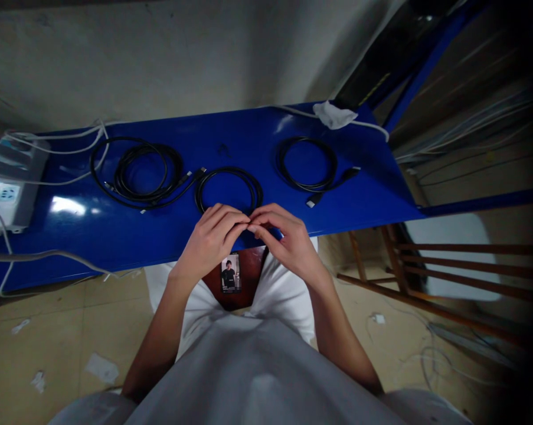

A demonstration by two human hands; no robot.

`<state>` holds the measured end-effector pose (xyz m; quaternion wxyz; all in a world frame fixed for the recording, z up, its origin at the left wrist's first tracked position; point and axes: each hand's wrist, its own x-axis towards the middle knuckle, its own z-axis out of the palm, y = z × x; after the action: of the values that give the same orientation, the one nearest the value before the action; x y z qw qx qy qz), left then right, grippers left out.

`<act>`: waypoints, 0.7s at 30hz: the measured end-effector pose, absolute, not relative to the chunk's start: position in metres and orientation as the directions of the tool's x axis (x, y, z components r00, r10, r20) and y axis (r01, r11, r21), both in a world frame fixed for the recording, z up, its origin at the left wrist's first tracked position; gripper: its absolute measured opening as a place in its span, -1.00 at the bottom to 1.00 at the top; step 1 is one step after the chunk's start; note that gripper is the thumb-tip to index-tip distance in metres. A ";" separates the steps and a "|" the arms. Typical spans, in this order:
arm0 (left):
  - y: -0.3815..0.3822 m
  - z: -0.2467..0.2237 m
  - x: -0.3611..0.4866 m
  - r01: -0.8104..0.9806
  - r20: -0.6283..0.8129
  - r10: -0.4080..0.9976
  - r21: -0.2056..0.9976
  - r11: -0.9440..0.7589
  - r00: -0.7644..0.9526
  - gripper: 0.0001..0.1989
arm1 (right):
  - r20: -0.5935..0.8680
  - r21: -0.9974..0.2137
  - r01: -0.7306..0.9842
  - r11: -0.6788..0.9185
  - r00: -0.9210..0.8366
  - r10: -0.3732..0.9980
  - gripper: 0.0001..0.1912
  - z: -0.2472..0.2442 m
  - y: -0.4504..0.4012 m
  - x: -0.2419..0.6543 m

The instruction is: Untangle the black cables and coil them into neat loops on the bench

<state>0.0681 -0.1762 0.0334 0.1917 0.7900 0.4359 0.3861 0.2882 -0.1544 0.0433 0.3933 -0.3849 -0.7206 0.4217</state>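
On the blue table lies a coiled black cable, its near side running under my fingers. My left hand comes to the coil from the left with thumb and fingers pinched together. From the right, my right hand pinches at the same spot, and the fingertips of both hands meet at the table's front edge. Something thin and dark shows between them, seemingly part of the cable. The connector end points out at the coil's upper left.
A larger black cable coil lies to the left, another coil to the right. A power strip with white cords stands at the left end. A crumpled white wrapper sits at the back right. A wooden chair is beyond the right side.
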 end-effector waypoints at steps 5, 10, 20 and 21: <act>-0.175 0.037 0.070 0.505 0.447 0.829 0.658 -0.559 0.336 -0.93 | 0.169 -0.948 0.180 0.264 -0.417 0.893 -0.85 0.043 -0.156 0.292; -0.174 0.045 0.076 0.421 0.382 0.850 0.746 -0.515 0.363 -0.88 | 0.033 -0.998 0.035 0.052 -0.410 0.911 -0.82 0.034 -0.158 0.296; -0.173 0.032 0.060 0.808 0.172 0.922 0.445 -0.386 0.346 -0.32 | 0.063 -0.985 0.136 0.102 -0.264 0.963 -0.82 0.028 -0.163 0.315; -0.173 0.031 0.059 0.834 0.152 0.926 0.402 -0.378 0.346 -0.37 | 0.053 -0.986 0.142 0.091 -0.253 0.966 -0.82 0.026 -0.165 0.317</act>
<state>0.0589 -0.1734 0.0311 0.1281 0.8104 0.5428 0.1795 0.3169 -0.1648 0.0257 0.4116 -0.4515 -0.6134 0.5005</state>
